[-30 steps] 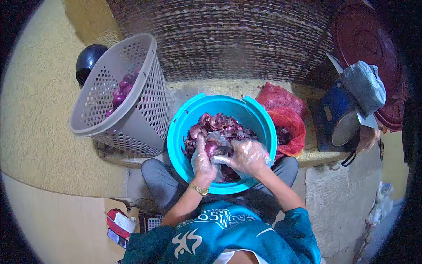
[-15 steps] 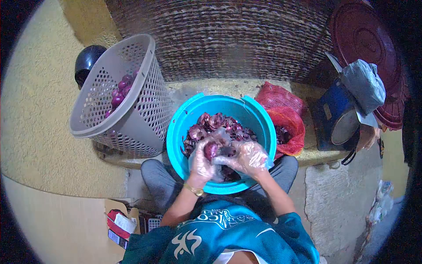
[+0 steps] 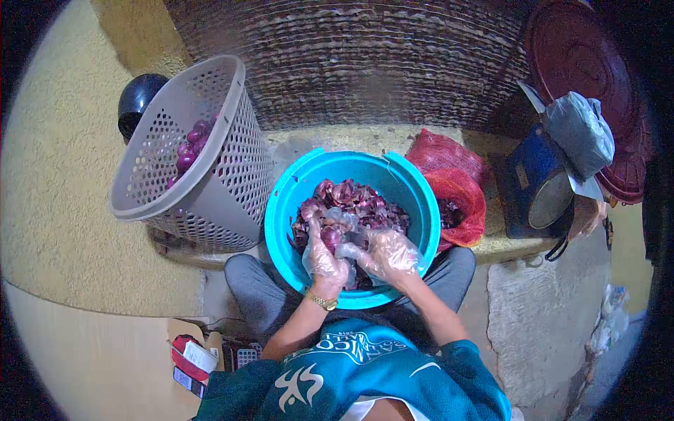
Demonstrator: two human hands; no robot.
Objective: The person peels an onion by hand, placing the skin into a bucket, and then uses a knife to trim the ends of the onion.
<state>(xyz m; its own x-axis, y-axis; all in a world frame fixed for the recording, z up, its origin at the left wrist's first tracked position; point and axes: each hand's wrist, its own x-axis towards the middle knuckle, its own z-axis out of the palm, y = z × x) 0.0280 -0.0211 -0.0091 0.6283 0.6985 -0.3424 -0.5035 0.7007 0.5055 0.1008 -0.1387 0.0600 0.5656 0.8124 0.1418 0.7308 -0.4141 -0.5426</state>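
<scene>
My left hand (image 3: 322, 258), in a clear plastic glove, is closed around a red onion (image 3: 330, 238) over the turquoise basin (image 3: 279, 217). Beside it my right hand (image 3: 392, 254), gloved the same way, has its fingers curled in, with the thumb side close to the onion. Whether a small tool or a bit of skin sits in those fingers is hidden. Below both hands, the basin holds a heap of dry purple onion skins (image 3: 351, 194) and what look like onions. The basin rests between my bent legs.
At the left a tilted grey perforated basket (image 3: 239, 175) holds several peeled red onions (image 3: 188, 156). A red mesh sack (image 3: 470, 203) lies right of the basin. Farther right are a blue scale (image 3: 530, 182) with a wrapped bundle on it and dark red lids (image 3: 583, 56).
My left hand has tilted and moved slightly left with the onion, its fingers now more upright. My right hand has shifted a little left, and its fingers stay curled.
</scene>
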